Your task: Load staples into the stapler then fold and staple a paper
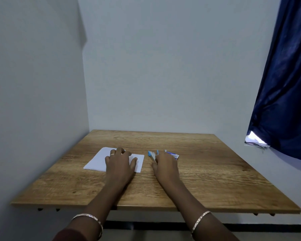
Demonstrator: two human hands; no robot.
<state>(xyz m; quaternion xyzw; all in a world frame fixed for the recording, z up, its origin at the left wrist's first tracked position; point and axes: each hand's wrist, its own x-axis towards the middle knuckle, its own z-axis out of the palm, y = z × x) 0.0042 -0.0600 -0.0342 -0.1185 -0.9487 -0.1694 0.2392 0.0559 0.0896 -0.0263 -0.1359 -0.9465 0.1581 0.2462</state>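
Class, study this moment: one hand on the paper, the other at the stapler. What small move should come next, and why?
Probably the right hand should lift the stapler and open it for loading: that hand lies on the stapler, the staple packet sits just beside it, and the left hand rests flat on the paper.

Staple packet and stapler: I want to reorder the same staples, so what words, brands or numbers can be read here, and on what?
Staple packet: blue and red print, too blurred to read.
Stapler: no legible marking; partly covered by the right hand.
Paper: no print visible on the side facing up.
No text can be read anywhere in this view.
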